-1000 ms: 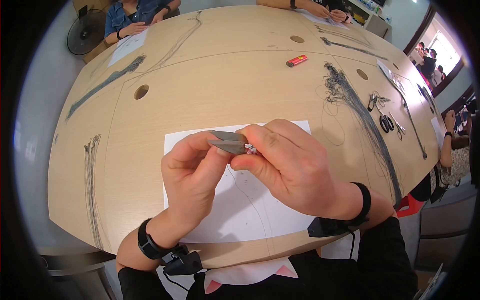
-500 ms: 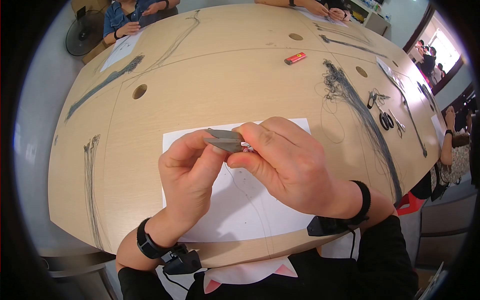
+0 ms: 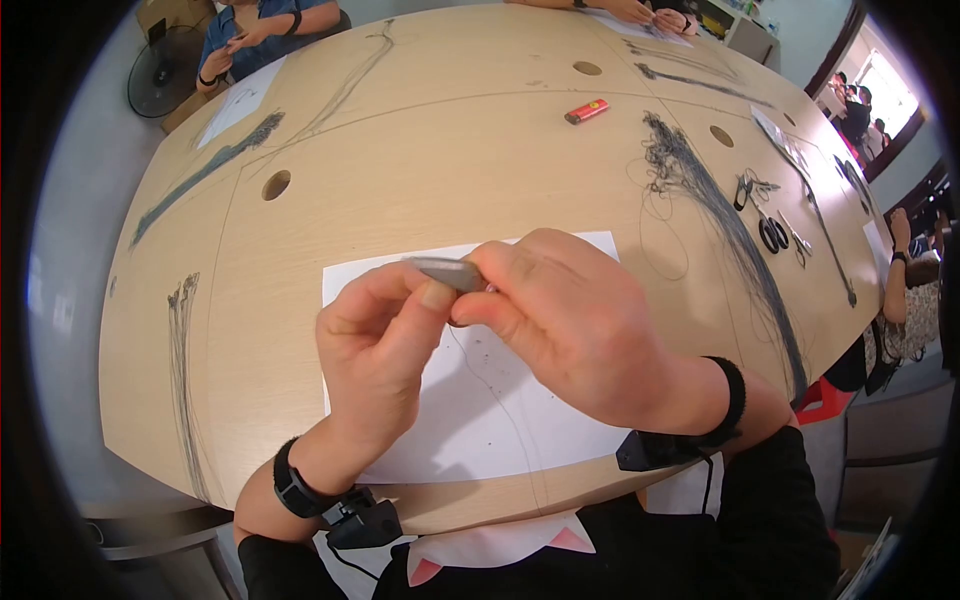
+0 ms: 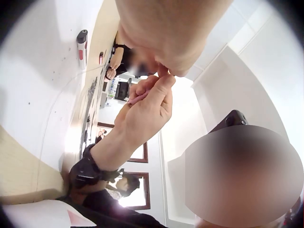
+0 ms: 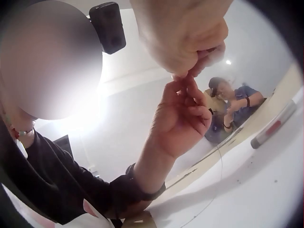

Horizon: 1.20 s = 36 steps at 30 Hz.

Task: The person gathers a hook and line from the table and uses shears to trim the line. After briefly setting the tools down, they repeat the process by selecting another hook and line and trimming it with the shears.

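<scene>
Over the white paper, both hands meet at a small grey pointed tool with smooth tapering sides. My left hand pinches its grey part between thumb and fingertips. At the other end, my right hand grips it with curled fingers, hiding most of that end. A pink part shows in the right hand in the left wrist view. Below the hands a fine dark thread runs down across the paper to the table's front edge.
A red lighter lies beyond the paper. Bundles of dark thread and scissors are at the right, with another bundle at the left. A white pen-like tube lies on the paper. A person in denim sits across.
Two grey tapering pieces showed apart in a V earlier; now they appear as one closed, edge-on shape. Both hands have shifted slightly left. The person across has raised their hands.
</scene>
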Each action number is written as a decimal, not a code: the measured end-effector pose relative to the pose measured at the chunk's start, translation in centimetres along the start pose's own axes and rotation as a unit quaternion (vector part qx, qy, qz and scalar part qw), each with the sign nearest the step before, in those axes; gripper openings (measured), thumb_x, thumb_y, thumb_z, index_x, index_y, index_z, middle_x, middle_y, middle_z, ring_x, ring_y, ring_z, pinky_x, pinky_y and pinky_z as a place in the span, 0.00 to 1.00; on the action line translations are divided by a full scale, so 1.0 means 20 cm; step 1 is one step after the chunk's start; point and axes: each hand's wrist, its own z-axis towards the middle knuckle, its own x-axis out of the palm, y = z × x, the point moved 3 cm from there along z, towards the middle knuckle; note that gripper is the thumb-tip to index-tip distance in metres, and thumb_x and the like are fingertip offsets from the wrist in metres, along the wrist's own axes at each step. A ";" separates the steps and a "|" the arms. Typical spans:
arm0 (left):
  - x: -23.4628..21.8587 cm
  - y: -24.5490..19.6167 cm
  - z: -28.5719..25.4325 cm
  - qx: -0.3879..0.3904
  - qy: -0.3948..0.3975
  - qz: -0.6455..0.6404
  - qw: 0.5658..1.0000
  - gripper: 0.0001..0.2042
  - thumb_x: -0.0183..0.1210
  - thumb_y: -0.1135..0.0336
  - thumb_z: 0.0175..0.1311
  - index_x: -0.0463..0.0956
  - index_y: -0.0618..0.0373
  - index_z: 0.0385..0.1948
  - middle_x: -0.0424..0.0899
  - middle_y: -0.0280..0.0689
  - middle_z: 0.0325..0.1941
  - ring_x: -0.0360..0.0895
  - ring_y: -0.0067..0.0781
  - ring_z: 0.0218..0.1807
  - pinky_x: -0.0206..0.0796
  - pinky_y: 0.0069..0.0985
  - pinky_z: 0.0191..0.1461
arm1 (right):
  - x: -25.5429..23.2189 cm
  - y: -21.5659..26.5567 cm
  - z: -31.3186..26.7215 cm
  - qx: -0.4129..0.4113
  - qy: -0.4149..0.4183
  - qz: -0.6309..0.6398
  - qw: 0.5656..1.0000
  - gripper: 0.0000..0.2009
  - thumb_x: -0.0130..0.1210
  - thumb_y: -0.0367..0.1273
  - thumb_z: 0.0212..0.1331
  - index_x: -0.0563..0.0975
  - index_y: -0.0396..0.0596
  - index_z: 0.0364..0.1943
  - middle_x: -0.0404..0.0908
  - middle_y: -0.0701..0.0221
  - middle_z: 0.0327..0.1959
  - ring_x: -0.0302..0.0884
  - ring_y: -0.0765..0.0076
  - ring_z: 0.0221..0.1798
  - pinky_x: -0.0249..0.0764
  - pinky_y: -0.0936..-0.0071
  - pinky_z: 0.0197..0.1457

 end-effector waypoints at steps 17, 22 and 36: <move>0.04 -0.02 0.00 0.044 0.027 0.075 0.996 0.03 0.55 0.78 0.53 0.73 0.64 0.30 0.78 0.35 0.28 0.73 0.19 0.30 0.65 0.14 0.32 | -0.03 -0.02 0.03 0.199 0.026 0.319 0.926 0.18 0.52 0.19 0.48 0.65 0.32 0.46 0.72 0.66 0.38 0.66 0.85 0.35 0.63 0.89 0.36; 0.05 -0.01 0.00 0.027 0.038 0.109 0.993 0.04 0.56 0.77 0.53 0.74 0.63 0.30 0.78 0.34 0.27 0.73 0.17 0.29 0.64 0.13 0.30 | -0.03 -0.03 0.02 0.198 0.038 0.296 0.934 0.16 0.52 0.20 0.50 0.66 0.34 0.44 0.72 0.68 0.35 0.68 0.83 0.36 0.65 0.88 0.38; 0.06 0.01 -0.01 -0.193 0.051 -0.123 0.972 0.04 0.52 0.69 0.58 0.73 0.57 0.32 0.78 0.35 0.27 0.74 0.20 0.27 0.57 0.10 0.18 | -0.10 -0.07 0.08 0.302 0.080 0.367 0.876 0.14 0.50 0.20 0.51 0.67 0.36 0.45 0.73 0.70 0.33 0.71 0.81 0.37 0.69 0.84 0.42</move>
